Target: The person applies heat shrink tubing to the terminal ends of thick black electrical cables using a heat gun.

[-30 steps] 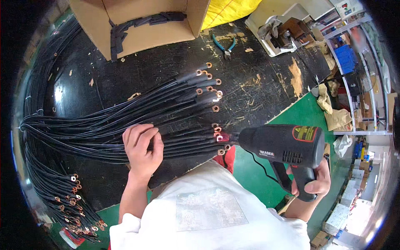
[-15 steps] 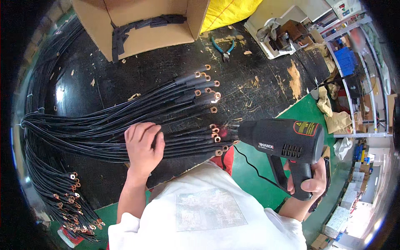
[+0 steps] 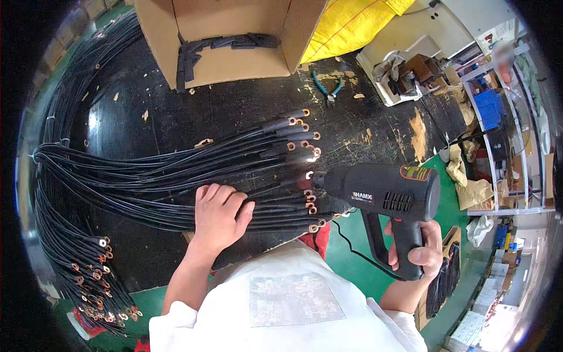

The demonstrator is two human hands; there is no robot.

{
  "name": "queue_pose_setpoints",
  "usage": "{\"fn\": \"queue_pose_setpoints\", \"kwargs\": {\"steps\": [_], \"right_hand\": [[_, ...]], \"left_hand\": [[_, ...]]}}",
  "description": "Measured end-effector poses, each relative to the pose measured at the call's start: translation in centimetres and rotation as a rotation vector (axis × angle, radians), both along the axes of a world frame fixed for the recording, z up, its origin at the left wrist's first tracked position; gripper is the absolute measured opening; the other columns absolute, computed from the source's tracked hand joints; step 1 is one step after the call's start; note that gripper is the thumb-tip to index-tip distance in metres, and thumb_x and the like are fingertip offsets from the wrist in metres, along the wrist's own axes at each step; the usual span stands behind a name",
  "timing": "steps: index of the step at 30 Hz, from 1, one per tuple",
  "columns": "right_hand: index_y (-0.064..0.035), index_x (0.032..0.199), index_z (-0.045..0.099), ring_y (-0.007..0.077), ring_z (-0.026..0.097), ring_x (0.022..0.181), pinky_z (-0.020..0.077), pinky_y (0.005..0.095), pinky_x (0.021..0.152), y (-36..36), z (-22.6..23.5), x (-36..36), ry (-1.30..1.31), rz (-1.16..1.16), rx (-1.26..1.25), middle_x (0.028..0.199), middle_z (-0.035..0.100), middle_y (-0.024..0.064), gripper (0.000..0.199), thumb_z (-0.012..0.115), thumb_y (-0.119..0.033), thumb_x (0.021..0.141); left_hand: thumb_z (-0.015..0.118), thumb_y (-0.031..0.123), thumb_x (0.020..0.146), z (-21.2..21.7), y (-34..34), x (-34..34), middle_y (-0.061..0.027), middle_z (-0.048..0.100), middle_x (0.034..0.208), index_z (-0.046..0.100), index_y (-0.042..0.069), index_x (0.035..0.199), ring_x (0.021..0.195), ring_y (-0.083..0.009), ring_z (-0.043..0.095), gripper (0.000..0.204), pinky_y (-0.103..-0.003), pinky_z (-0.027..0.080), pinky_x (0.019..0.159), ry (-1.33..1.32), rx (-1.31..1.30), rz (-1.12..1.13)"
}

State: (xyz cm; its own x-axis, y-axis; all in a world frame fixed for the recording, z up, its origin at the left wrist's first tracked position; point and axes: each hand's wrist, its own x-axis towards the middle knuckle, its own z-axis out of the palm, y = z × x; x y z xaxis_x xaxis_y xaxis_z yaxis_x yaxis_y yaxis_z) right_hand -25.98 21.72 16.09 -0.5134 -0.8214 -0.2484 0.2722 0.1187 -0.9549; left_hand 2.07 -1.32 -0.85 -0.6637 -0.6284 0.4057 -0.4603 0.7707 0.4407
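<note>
On the black desk (image 3: 234,111), left hand (image 3: 220,214) spread flat, pinning black cables (image 3: 146,182) steady. Right hand (image 3: 416,246) wrapped tight around heat gun (image 3: 381,190) grip, nozzle at copper lugs (image 3: 309,199), where sleeving sits.

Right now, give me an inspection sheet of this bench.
Surface: black bench top, scuffed, worn patches at the right.
Job's things: black heat gun, nozzle aimed at the copper lugs on the cable ends.
Clutter: open cardboard box holding black sleeve pieces, teal pliers, yellow sack, scraps.
Grippers: left hand lies flat on the cables; right hand grips the gun's handle.
Cables: black cables fanned across the bench, a second lugged bunch hanging at the lower left; gun cord trails below.
Surroundings: green floor, shelves and rags at the right.
</note>
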Motion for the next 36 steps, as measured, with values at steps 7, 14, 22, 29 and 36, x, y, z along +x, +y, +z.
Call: {"fn": "queue_pose_setpoints", "kwargs": {"steps": [7, 14, 22, 29, 36], "right_hand": [[0.0211, 0.116, 0.060, 0.0273, 0.071, 0.057, 0.0573, 0.0339, 0.045, -1.0, -0.1, 0.5, 0.012, 0.029, 0.050, 0.102, 0.071, 0.0289, 0.079, 0.077, -0.023, 0.053], [0.0210, 0.112, 0.063, 0.0270, 0.071, 0.056, 0.0557, 0.0325, 0.044, -2.0, -0.3, 1.2, -0.022, 0.046, 0.051, 0.095, 0.072, 0.0283, 0.076, 0.076, -0.023, 0.051], [0.0202, 0.114, 0.062, 0.0265, 0.071, 0.056, 0.0572, 0.0329, 0.047, -1.4, -0.1, 0.8, -0.045, 0.068, 0.091, 0.093, 0.073, 0.0260, 0.075, 0.078, -0.021, 0.053], [0.0213, 0.111, 0.063, 0.0283, 0.071, 0.055, 0.0568, 0.0336, 0.046, -1.6, -0.2, 1.4, -0.025, 0.040, 0.079, 0.093, 0.072, 0.0283, 0.073, 0.076, -0.018, 0.051], [0.0214, 0.107, 0.064, 0.0287, 0.070, 0.054, 0.0559, 0.0342, 0.044, -2.0, -0.1, 1.8, -0.040, 0.045, 0.060, 0.093, 0.072, 0.0292, 0.069, 0.076, -0.017, 0.051]], "left_hand": [[0.075, 0.024, 0.087, 0.5, 0.0, -0.4, -0.0067, 0.068, 0.101, 0.074, 0.009, 0.097, 0.093, -0.0286, 0.061, 0.019, -0.045, 0.043, 0.088, 0.070, -0.039, 0.013], [0.075, 0.024, 0.086, 0.0, 0.4, 0.1, -0.0072, 0.069, 0.105, 0.073, 0.008, 0.101, 0.097, -0.0285, 0.063, 0.022, -0.046, 0.044, 0.091, -0.017, 0.039, -0.088], [0.078, 0.017, 0.080, 0.4, -0.4, 0.4, -0.0070, 0.067, 0.113, 0.072, 0.009, 0.099, 0.105, -0.0290, 0.063, 0.021, -0.046, 0.045, 0.093, 0.199, -0.091, 0.074], [0.078, 0.011, 0.078, 0.2, -0.8, 0.9, -0.0121, 0.065, 0.118, 0.072, 0.008, 0.101, 0.105, -0.0320, 0.062, 0.024, -0.046, 0.045, 0.093, 0.330, -0.168, 0.155], [0.074, 0.006, 0.082, 0.1, -0.8, 1.4, -0.0167, 0.062, 0.127, 0.070, 0.006, 0.109, 0.114, -0.0344, 0.059, 0.027, -0.045, 0.047, 0.097, 0.350, -0.176, 0.220]]}}
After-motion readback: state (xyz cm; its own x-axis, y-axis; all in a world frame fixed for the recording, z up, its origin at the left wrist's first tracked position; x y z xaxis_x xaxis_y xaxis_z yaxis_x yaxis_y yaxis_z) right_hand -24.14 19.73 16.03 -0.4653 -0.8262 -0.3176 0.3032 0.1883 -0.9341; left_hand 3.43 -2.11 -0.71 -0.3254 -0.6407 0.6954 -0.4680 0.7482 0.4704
